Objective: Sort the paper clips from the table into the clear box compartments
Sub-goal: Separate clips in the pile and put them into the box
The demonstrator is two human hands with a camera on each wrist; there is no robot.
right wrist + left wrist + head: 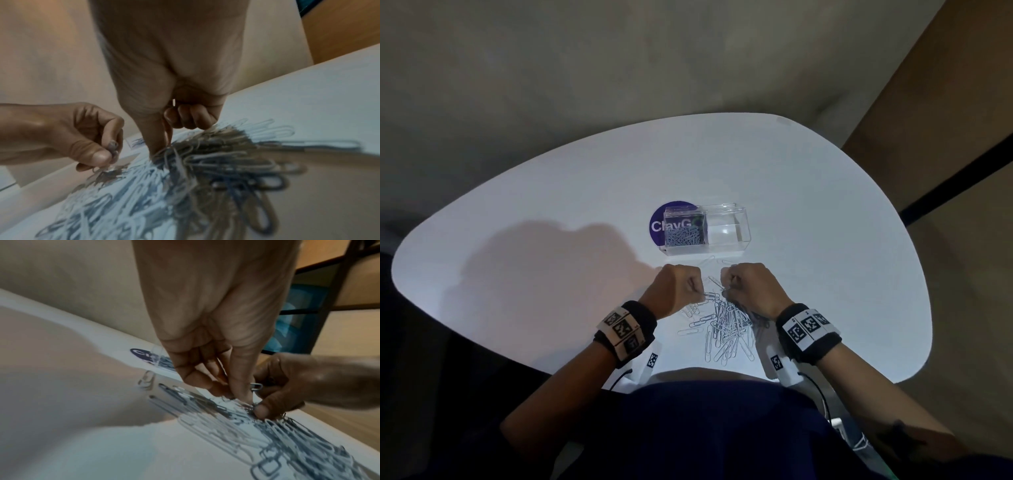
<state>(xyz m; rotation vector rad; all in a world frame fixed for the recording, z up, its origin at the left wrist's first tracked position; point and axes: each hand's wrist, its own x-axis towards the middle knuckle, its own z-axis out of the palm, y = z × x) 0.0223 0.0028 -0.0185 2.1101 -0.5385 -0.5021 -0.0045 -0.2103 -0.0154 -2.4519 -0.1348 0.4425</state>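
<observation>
Your left hand [677,288] sits curled just left of the heap of paper clips [726,330], thumb and forefinger pinched together on a clip at the heap's far-left edge; in the right wrist view that same hand [82,134] shows its thumb [98,156] pressed down on a clip against the white table [524,212]. A few loose clips [690,310] lie flat just beside that wrist, apart from the main heap. The heap itself spreads on the near middle of the table, between your two wrists and running back toward your body. Beyond it, farther from you, stands the clear box [705,229]: its left compartment holds a small pile of clips, and that side rests partly over a round purple sticker [657,226]. Your right hand [750,286] is curled at the heap's far-right edge, its fingertips closed on clips in the tangle; the left wrist view shows its thumb [263,411] down in the pile. The two hands are close together, not touching.
</observation>
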